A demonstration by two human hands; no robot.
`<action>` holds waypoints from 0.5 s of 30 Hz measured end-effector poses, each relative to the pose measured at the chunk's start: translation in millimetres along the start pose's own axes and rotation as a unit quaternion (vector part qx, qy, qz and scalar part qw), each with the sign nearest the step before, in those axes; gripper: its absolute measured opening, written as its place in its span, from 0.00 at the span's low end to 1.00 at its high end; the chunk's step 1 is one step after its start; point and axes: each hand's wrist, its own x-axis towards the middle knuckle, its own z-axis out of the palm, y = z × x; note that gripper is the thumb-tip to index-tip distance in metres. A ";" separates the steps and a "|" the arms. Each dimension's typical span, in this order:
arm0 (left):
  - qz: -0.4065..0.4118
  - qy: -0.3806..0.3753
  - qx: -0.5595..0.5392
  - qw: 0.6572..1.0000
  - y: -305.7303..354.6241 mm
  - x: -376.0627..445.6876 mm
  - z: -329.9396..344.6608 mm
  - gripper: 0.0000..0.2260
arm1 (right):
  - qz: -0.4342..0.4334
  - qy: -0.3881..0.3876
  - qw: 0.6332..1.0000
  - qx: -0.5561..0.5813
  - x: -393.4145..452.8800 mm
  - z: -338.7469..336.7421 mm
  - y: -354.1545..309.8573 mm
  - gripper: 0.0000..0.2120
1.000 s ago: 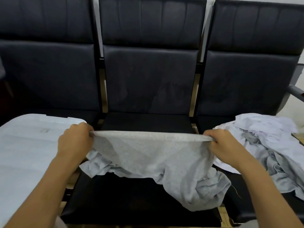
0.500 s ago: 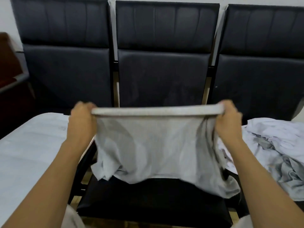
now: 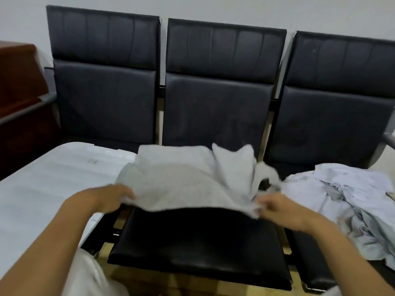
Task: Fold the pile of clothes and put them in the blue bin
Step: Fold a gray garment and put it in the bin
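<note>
Left hand curled round the near left edge of the grey garment, fingers tucked under the cloth, thumb side on top. Right hand pinching the near right edge, fingers bent, blurred by motion. Both forearms reaching in from the bottom corners.

Grey garment spread out low over the back half of the middle seat, near hem lifted just clear of the black cushion, far end rumpled with two flaps standing up against the middle backrest. Left side of the cloth lapping onto the white surface that covers the left seat.

Pile of clothes, pale grey and white, crumpled on the right seat, just beside the right hand.

Half a second ago, held up taut by its band at chest height, body hanging down toward the seat; now flung forward and lying nearly flat, hands lower and nearer the cushion. Camera tipped up too: more wall and the tops of the three backrests in view, plus a reddish-brown cabinet at far left.
</note>
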 end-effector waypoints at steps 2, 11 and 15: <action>-0.035 -0.147 0.102 0.983 3.5 3.8 14.1 0.22 | 0.109 -0.236 0.966 0.014 -3.5 16.9 13.4 0.09; 0.065 -0.092 0.058 0.992 86.8 68.6 28.6 0.15 | 0.241 0.060 0.968 0.017 42.9 29.6 107.7 0.19; 0.172 -0.080 0.048 0.981 152.0 93.0 61.2 0.18 | 0.264 0.117 0.955 0.070 74.3 27.2 114.2 0.31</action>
